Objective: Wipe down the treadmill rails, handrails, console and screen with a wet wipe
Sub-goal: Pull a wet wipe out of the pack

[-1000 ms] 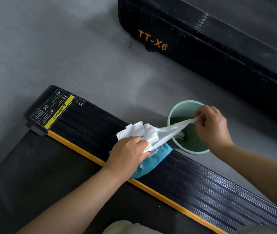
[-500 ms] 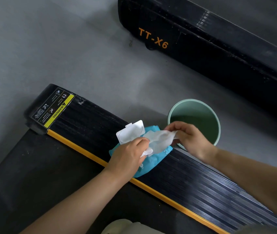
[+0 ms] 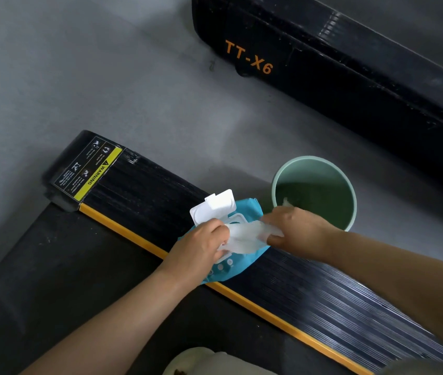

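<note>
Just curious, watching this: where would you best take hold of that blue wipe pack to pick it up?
Probably by its flat long edges, coming from above: the blue wipe pack lies flat on the treadmill rail, and its white flip lid stands open, so keep off the top middle.

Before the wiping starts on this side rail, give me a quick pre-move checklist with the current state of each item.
1. Wipe in hand: ok. The left hand and the right hand both hold the white wipe.
2. Wipe clear of the pack: cannot tell. It lies right over the opening of the blue wipe pack.
3. Pack lid shut: not ok, it stands flipped open.
4. Rail path clear: not ok. The pack sits on the ribbed side rail.
5. Bin within reach: ok. The green bin stands on the floor just beside the rail.
6. Wipe still moist: cannot tell.
</note>
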Available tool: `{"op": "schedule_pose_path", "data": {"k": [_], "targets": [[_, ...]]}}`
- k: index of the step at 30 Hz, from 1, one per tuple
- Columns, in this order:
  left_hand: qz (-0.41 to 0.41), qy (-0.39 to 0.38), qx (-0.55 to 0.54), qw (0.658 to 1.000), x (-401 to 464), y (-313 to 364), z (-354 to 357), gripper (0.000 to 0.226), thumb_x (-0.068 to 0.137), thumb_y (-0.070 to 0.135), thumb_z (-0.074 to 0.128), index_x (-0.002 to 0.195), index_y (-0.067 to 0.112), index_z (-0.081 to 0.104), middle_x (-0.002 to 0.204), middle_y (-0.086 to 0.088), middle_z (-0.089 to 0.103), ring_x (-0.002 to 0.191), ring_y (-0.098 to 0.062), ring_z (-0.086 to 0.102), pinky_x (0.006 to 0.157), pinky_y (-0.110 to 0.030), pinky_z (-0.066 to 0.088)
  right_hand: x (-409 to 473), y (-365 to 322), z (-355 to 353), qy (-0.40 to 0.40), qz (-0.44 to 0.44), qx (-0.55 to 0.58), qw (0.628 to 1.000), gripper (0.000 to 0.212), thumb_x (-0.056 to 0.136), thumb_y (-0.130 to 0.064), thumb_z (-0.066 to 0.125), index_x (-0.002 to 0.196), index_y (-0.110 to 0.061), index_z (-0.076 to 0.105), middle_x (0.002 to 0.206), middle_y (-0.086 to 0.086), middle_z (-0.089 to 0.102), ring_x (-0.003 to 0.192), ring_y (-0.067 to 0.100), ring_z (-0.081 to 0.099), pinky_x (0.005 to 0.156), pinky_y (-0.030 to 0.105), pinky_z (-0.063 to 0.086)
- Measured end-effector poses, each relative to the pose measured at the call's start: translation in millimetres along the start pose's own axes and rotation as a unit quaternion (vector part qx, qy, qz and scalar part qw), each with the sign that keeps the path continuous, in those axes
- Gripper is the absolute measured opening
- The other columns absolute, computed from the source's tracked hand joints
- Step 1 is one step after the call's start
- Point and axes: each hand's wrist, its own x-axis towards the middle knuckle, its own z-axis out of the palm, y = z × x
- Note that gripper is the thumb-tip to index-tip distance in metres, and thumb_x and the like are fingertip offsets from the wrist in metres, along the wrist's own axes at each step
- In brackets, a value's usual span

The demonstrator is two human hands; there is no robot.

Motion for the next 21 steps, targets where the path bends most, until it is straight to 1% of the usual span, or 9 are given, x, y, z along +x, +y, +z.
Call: {"op": "schedule_pose_path", "data": {"k": [2,4,8,11,13,15,16,18,21], "targets": [[0.007,0.001,0.012,1.0,0,0,-2,0.042,0.053,0.007,0.088,0.072,0.016,0.053,0.073,0.002,0.057,0.06,-0.011,0.059,0.044,-0.017,0.048,1,3,0,0.003,-0.011,-0.103,0.995,0.025,0.096,-0.032,0.046,0.111,-0.016,0.059,0.098,-0.003,0.044,0.103,0.019,0.052,0.074,0.026,0.038],[0.008,-0.005,0.016,1.0,-1,-2,-3,0.041,0.054,0.005,0.087,0.077,0.015,0.054,0.072,0.001,0.057,0.057,-0.012,0.058,0.041,-0.019,0.047,1,9,1,0.03,0.008,-0.162,0.986,0.022,0.096,-0.029,0.045,0.11,-0.017,0.058,0.103,-0.001,0.046,0.106,0.018,0.05,0.075,0.026,0.04],[0.013,-0.028,0.048,0.998,-2,-6,-2,0.038,0.055,0.013,0.088,0.087,0.015,0.069,0.073,0.002,0.061,0.06,-0.011,0.06,0.044,-0.018,0.049,1,25,2,0.079,0.072,-0.185,0.977,0.023,0.094,-0.032,0.049,0.114,-0.023,0.057,0.111,-0.002,0.046,0.104,0.016,0.047,0.074,0.026,0.044],[0.011,-0.072,0.08,0.994,3,2,-5,0.015,0.081,0.025,0.071,0.09,0.014,0.071,0.083,0.001,0.058,0.077,-0.011,0.054,0.062,-0.021,0.047,0,27,10,0.144,0.045,-0.188,0.97,0.021,0.082,-0.032,0.067,0.099,-0.02,0.064,0.104,0.001,0.05,0.095,0.019,0.052,0.07,0.031,0.048],[0.01,-0.088,0.111,0.99,8,4,0,0.025,0.095,0.03,0.05,0.104,0.014,0.067,0.102,-0.001,0.054,0.096,-0.014,0.048,0.079,-0.025,0.045,1,25,14,0.187,0.03,-0.174,0.966,0.024,0.064,-0.024,0.081,0.082,-0.014,0.068,0.091,0.005,0.057,0.08,0.024,0.057,0.059,0.035,0.051],[-0.008,-0.114,0.152,0.982,13,8,3,0.027,0.097,0.027,0.044,0.108,0.012,0.064,0.114,-0.001,0.047,0.106,-0.016,0.041,0.087,-0.026,0.042,2,23,15,0.219,0.021,-0.161,0.962,0.027,0.054,-0.017,0.085,0.073,-0.01,0.067,0.081,0.008,0.059,0.069,0.028,0.058,0.05,0.035,0.049],[-0.018,-0.123,0.167,0.978,16,10,4,0.026,0.096,0.025,0.045,0.108,0.011,0.063,0.117,-0.002,0.044,0.108,-0.017,0.039,0.088,-0.026,0.041,3,23,12,0.229,0.036,-0.144,0.962,0.026,0.056,-0.014,0.084,0.074,-0.009,0.065,0.079,0.009,0.059,0.068,0.03,0.058,0.048,0.034,0.048],[-0.036,-0.134,0.19,0.972,21,13,6,0.024,0.095,0.023,0.048,0.11,0.01,0.062,0.12,-0.003,0.043,0.108,-0.017,0.039,0.088,-0.026,0.041,4,26,3,0.258,0.105,-0.11,0.954,0.019,0.074,-0.014,0.072,0.088,-0.008,0.061,0.086,0.008,0.058,0.078,0.03,0.058,0.053,0.032,0.044],[-0.081,-0.128,0.17,0.974,22,14,4,0.034,0.09,0.016,0.058,0.122,0.011,0.05,0.124,-0.004,0.041,0.105,-0.016,0.046,0.084,-0.024,0.043,3,29,-1,0.214,0.147,-0.124,0.958,0.025,0.092,-0.024,0.049,0.115,-0.016,0.047,0.106,0.002,0.057,0.096,0.025,0.056,0.061,0.029,0.037]]}}
